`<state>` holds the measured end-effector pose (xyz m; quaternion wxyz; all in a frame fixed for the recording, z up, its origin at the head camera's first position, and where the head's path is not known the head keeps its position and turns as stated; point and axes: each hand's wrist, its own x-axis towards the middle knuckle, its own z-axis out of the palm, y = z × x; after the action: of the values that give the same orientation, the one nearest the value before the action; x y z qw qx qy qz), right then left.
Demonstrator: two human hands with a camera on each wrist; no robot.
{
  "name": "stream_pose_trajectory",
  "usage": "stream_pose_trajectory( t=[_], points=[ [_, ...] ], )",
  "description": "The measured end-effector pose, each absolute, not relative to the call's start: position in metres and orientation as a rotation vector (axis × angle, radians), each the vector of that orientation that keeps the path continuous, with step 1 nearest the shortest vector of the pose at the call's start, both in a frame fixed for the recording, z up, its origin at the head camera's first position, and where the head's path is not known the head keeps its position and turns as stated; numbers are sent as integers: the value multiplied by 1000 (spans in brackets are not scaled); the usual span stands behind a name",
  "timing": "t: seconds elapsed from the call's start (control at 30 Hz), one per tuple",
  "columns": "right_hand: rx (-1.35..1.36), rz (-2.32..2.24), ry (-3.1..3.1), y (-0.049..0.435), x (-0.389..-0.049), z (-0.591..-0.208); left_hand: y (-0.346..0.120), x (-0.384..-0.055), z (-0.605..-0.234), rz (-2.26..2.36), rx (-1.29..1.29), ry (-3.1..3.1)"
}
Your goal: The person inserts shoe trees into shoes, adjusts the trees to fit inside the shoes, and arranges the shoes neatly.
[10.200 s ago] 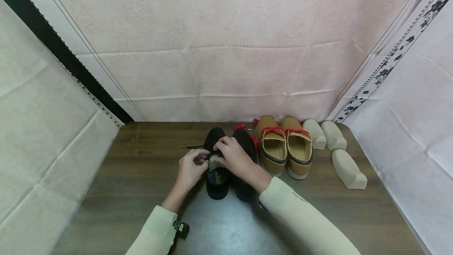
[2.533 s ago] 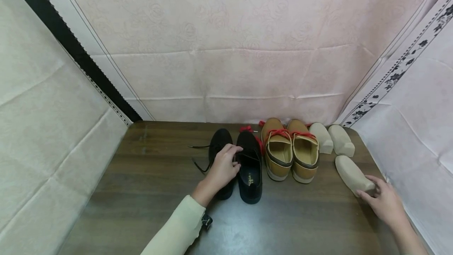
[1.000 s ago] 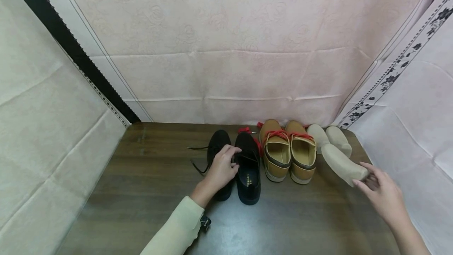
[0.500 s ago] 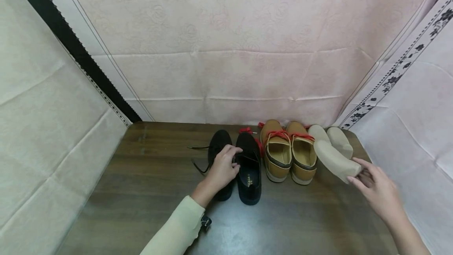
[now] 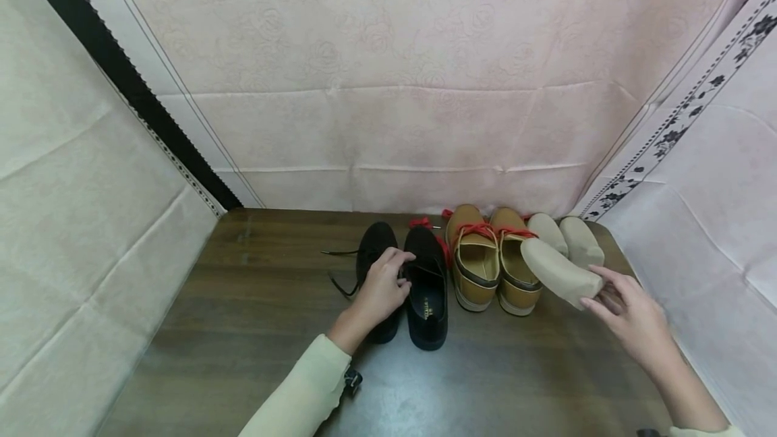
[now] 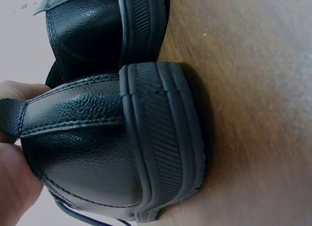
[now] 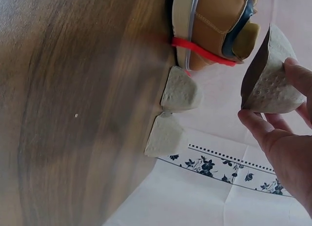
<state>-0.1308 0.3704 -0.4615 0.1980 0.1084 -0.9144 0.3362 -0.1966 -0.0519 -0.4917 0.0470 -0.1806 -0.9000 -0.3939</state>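
My left hand (image 5: pixel 379 292) reaches over the left black shoe (image 5: pixel 375 240) and covers its opening. In the left wrist view, its thumb and fingers pinch a dark flap at the mouth of that shoe (image 6: pixel 87 157). The right black shoe (image 5: pixel 427 288) stands alongside, its insole showing. My right hand (image 5: pixel 634 322) grips the thick end of a beige moulded shoe insert (image 5: pixel 558 272), held above the table in the right wrist view. The insert's rounded tip overlaps the right tan shoe (image 5: pixel 519 285) in the head view.
The left tan shoe (image 5: pixel 476 275) has red laces. Behind and to the right lie two more beige inserts, the left one (image 5: pixel 548 228) and the right one (image 5: pixel 581 241). A loose black lace (image 5: pixel 341 286) trails on the table. Patterned cloth (image 5: pixel 388 120) hangs behind.
My right hand has lifted the beige insert off the table and carried it left toward the tan shoes. The left hand has stayed at the black shoe for the last seconds.
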Motion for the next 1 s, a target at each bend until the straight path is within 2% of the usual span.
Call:
stream_pose_trajectory(
  t=[1.0],
  points=[
    [522,927,-2545,327,-136,-457,-53,-195,-493,-1200,-567,-2729]
  ],
)
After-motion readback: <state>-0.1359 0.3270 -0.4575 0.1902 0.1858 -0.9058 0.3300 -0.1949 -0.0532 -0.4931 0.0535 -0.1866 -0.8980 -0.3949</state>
